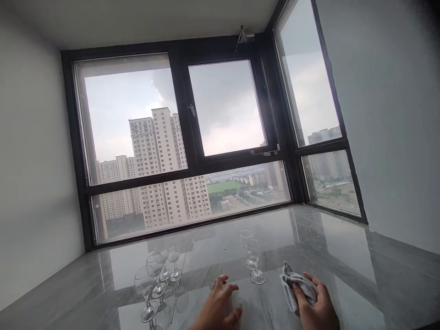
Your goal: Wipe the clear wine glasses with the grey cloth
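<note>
My left hand (218,306) is low at the centre, its fingers curved round a faint clear shape that looks like a wine glass (238,300). My right hand (318,308) is to its right, closed on a crumpled grey cloth (295,288). Two empty wine glasses (254,262) stand upright just beyond and between my hands. Several more wine glasses (157,277) stand in a loose row to the left of my left hand. All rest on a glossy grey marble surface (343,266).
The marble surface runs to a large black-framed corner window (185,137) looking out on tall apartment blocks. Plain white walls close in on the left (30,174) and right (395,128).
</note>
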A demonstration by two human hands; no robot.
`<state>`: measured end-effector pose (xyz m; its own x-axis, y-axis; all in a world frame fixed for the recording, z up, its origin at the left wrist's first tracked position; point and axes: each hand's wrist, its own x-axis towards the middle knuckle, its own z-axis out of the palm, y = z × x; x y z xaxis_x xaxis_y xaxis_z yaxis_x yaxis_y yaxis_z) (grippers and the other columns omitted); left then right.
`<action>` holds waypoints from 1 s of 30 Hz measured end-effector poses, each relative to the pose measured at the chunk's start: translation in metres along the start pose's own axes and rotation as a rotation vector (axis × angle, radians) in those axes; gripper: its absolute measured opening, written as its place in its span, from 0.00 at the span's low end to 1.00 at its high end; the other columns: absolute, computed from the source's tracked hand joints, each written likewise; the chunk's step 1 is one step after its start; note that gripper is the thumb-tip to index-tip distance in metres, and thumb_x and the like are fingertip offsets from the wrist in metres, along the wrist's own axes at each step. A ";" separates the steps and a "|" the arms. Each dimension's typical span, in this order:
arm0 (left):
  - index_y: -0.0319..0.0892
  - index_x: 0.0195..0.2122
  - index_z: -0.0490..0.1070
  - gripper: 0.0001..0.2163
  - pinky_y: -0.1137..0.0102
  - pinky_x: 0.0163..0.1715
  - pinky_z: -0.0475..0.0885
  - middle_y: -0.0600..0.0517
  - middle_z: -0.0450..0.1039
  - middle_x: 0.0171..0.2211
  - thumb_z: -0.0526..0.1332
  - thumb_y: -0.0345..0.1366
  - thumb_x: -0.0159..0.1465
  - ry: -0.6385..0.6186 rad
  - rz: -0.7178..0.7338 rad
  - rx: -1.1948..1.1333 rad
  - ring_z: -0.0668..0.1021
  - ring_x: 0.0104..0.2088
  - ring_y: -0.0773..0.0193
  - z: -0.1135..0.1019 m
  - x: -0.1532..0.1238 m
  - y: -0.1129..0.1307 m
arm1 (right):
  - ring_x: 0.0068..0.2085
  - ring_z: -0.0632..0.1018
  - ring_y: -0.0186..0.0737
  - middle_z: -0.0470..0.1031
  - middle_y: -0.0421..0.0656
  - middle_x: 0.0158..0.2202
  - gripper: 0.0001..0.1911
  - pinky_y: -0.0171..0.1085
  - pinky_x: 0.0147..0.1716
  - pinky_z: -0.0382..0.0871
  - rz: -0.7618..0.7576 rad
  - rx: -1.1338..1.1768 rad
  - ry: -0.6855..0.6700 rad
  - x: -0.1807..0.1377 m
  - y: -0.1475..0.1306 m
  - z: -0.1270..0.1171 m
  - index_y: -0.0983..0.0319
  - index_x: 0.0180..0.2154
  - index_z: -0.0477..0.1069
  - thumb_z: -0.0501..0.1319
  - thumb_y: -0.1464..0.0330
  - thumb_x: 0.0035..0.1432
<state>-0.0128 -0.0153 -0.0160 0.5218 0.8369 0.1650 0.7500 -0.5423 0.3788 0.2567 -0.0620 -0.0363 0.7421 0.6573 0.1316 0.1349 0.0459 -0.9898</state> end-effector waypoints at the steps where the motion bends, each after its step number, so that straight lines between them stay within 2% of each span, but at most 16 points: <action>1: 0.46 0.61 0.67 0.26 0.53 0.63 0.62 0.39 0.56 0.68 0.61 0.42 0.60 -0.057 0.043 -0.004 0.63 0.65 0.43 0.008 0.012 0.011 | 0.44 0.79 0.58 0.77 0.53 0.45 0.33 0.47 0.41 0.70 -0.005 0.003 -0.008 0.000 0.001 0.000 0.58 0.49 0.67 0.58 0.45 0.47; 4: 0.50 0.66 0.62 0.29 0.45 0.62 0.60 0.38 0.51 0.71 0.58 0.45 0.63 -0.074 0.085 0.003 0.62 0.66 0.38 0.029 0.046 0.037 | 0.46 0.79 0.58 0.76 0.53 0.48 0.33 0.46 0.41 0.70 -0.007 -0.003 -0.031 0.002 0.003 0.000 0.58 0.51 0.66 0.58 0.45 0.49; 7: 0.49 0.66 0.63 0.28 0.45 0.61 0.61 0.38 0.55 0.69 0.57 0.43 0.63 -0.023 0.079 -0.009 0.64 0.64 0.39 0.042 0.070 0.049 | 0.46 0.79 0.58 0.75 0.54 0.50 0.34 0.46 0.41 0.70 -0.002 -0.002 -0.038 0.003 0.006 -0.001 0.58 0.51 0.65 0.58 0.44 0.49; 10: 0.50 0.59 0.71 0.23 0.49 0.62 0.61 0.43 0.66 0.64 0.55 0.42 0.63 0.023 0.108 -0.029 0.65 0.63 0.44 0.043 0.074 0.052 | 0.45 0.79 0.57 0.76 0.53 0.47 0.34 0.46 0.41 0.70 -0.020 0.034 -0.039 0.003 0.008 -0.001 0.59 0.51 0.65 0.59 0.45 0.48; 13: 0.53 0.55 0.74 0.20 0.52 0.61 0.61 0.47 0.71 0.59 0.55 0.42 0.63 0.026 0.112 -0.010 0.67 0.60 0.48 0.033 0.059 0.045 | 0.46 0.79 0.57 0.77 0.51 0.46 0.33 0.45 0.41 0.70 -0.006 0.034 -0.044 0.002 0.006 -0.001 0.58 0.50 0.66 0.60 0.46 0.48; 18: 0.55 0.57 0.74 0.22 0.54 0.61 0.62 0.50 0.71 0.60 0.58 0.44 0.61 0.030 -0.004 0.082 0.67 0.60 0.47 0.006 0.005 0.010 | 0.43 0.80 0.56 0.77 0.51 0.43 0.33 0.45 0.40 0.70 0.009 -0.003 -0.032 -0.002 -0.001 -0.003 0.58 0.50 0.67 0.59 0.45 0.47; 23: 0.45 0.58 0.74 0.24 0.56 0.61 0.63 0.44 0.70 0.61 0.52 0.40 0.62 0.089 -0.227 0.217 0.68 0.61 0.46 -0.026 -0.043 -0.045 | 0.41 0.80 0.56 0.78 0.50 0.42 0.30 0.47 0.39 0.70 -0.001 -0.022 -0.032 -0.003 -0.003 -0.004 0.56 0.48 0.67 0.58 0.46 0.47; 27: 0.42 0.58 0.74 0.25 0.56 0.63 0.62 0.42 0.70 0.61 0.50 0.42 0.64 0.122 -0.362 0.284 0.67 0.62 0.45 -0.044 -0.057 -0.080 | 0.42 0.80 0.59 0.78 0.52 0.44 0.30 0.49 0.39 0.70 0.025 -0.045 -0.012 0.001 -0.001 -0.002 0.56 0.47 0.67 0.58 0.47 0.46; 30: 0.49 0.54 0.77 0.23 0.52 0.63 0.62 0.44 0.72 0.59 0.51 0.44 0.64 0.190 -0.450 0.271 0.67 0.63 0.42 -0.044 -0.057 -0.100 | 0.42 0.80 0.59 0.78 0.52 0.44 0.30 0.48 0.39 0.71 0.044 -0.042 -0.029 0.005 0.000 -0.001 0.56 0.47 0.68 0.58 0.47 0.45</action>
<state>-0.1356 -0.0057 -0.0231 0.0627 0.9754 0.2115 0.9726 -0.1072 0.2062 0.2610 -0.0596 -0.0358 0.7285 0.6797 0.0859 0.1304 -0.0145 -0.9914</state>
